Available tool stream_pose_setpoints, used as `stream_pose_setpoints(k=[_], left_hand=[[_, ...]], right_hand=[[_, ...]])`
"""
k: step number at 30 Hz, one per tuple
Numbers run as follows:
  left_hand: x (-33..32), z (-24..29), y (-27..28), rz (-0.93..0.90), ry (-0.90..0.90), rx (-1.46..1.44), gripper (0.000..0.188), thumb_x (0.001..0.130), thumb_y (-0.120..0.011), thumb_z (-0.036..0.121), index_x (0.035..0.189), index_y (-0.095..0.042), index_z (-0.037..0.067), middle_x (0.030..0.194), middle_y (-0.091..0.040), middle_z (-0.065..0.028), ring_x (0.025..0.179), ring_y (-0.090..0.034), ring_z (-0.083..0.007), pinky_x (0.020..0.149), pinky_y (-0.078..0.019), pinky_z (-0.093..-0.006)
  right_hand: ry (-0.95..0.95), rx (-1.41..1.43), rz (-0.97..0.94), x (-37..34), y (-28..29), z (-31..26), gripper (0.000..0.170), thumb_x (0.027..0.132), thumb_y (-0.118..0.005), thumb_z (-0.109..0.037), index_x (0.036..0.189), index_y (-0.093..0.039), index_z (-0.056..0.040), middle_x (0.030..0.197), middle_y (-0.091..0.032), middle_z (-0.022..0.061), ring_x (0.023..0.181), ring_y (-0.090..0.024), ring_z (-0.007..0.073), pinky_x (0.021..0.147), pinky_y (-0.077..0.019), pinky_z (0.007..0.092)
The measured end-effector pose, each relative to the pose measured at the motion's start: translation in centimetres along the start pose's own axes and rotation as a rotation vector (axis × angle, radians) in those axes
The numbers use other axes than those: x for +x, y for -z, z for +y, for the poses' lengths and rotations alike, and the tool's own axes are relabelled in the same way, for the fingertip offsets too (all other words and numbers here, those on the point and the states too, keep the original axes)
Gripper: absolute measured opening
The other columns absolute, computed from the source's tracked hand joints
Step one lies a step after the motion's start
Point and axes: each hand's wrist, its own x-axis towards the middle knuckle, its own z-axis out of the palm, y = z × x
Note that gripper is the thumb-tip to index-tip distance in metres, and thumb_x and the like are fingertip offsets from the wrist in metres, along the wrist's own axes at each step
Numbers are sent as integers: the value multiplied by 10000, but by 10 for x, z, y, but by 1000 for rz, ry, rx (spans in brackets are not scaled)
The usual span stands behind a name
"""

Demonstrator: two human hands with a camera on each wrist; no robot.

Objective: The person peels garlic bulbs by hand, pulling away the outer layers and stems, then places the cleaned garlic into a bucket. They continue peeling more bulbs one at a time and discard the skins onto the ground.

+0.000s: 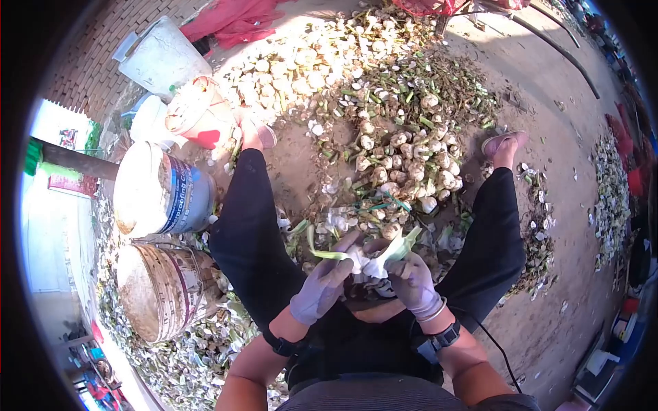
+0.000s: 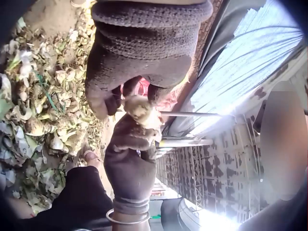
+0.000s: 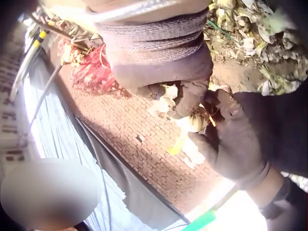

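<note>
Both hands wear greyish gloves and meet over the lap, close together at a garlic bulb (image 2: 139,108). My left hand (image 1: 325,281) holds the bulb, and a pale green stem (image 1: 329,255) sticks out past its fingers. Thumb and fingers of my right hand (image 1: 415,284) pinch a strip of white-green garlic skin (image 1: 397,251) that fans up from the bulb. In the right wrist view the bulb's pale rounded side shows between the gloves, with loose skin (image 3: 166,101) at the right fingers. Gloved fingers hide part of the bulb.
A heap of garlic bulbs (image 1: 408,161) lies between the outstretched legs, with trimmed stalks beyond. Buckets (image 1: 164,188) stand along the left side. Peelings (image 1: 199,363) litter the ground at left and right. Red netting (image 1: 233,20) lies at the back.
</note>
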Motion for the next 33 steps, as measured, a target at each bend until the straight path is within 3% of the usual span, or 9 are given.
stream_pose_setpoints(k=[4, 6, 9, 12, 19, 26, 28, 30, 33], left_hand=[[5, 1, 6, -84, -193, 255, 583, 1039, -315, 412, 1381, -388, -54, 1409, -459, -180, 1297, -454, -288, 1112, -332, -416], [8, 3, 0, -55, -58, -444, 570, 1039, -300, 408, 1362, -414, -48, 1341, -526, -203, 1262, -499, -344, 1119, -346, -465], [7, 15, 13, -44, -128, -396, 503, 1052, -293, 328, 1357, -425, -48, 1329, -537, -200, 1254, -508, -344, 1117, -340, -451], [5, 25, 6, -58, -437, 442, 444, 1055, -288, 240, 1336, -471, -52, 1385, -495, -189, 1303, -456, -277, 1114, -321, -409], [8, 15, 4, 81, -423, 408, 509, 1050, -234, 281, 1367, -457, -50, 1447, -434, -178, 1352, -400, -269, 1130, -270, -382], [18, 1, 15, -11, -153, -436, 568, 1025, -328, 404, 1403, -416, -10, 1499, -372, -124, 1405, -303, -277, 1167, -216, -451], [20, -2, 24, -1, -103, -507, 461, 1063, -275, 302, 1412, -360, 14, 1508, -358, -136, 1402, -321, -294, 1159, -251, -445], [20, -18, 30, -62, -178, -430, 465, 1058, -296, 322, 1395, -390, 15, 1493, -385, -126, 1381, -351, -291, 1147, -275, -440], [26, -20, 17, -75, -133, -612, 446, 1046, -341, 359, 1263, -542, 25, 1456, -438, -111, 1325, -417, -285, 1125, -318, -442]], right_hand=[[-28, 379, -284, -1, -1, 19, 224, 828, -567, -134, 1000, -575, 10, 1020, -608, 156, 954, -599, 305, 858, -477, 390], [-177, 556, -564, -8, 3, 7, 235, 834, -607, -236, 878, -600, -6, 997, -607, 162, 932, -575, 294, 812, -450, 375], [-325, -553, -463, -21, 14, -13, 361, 848, -677, -275, 1076, -628, 2, 1084, -609, 187, 941, -586, 332, 860, -465, 407], [410, -1658, -42, 0, -26, -23, 393, 763, -769, -228, 1055, -614, -15, 1068, -599, 154, 1063, -561, 329, 922, -447, 411], [196, -761, -87, 9, -20, -1, 287, 763, -802, -215, 829, -581, -45, 980, -603, 121, 908, -575, 280, 791, -455, 373], [192, -150, -529, -14, -24, -33, 213, 811, -761, -155, 745, -592, -43, 814, -636, 108, 795, -621, 260, 708, -491, 383], [86, -661, -582, -9, -22, -56, 208, 812, -755, -170, 744, -615, -32, 843, -637, 120, 828, -639, 270, 720, -515, 386], [337, -1268, -6, 2, -37, -34, 223, 777, -770, -151, 920, -636, -47, 906, -620, 97, 870, -628, 277, 743, -520, 345], [202, -1028, -91, 18, -23, -6, 226, 805, -753, -140, 954, -613, -42, 896, -616, 78, 865, -615, 219, 705, -505, 322]])
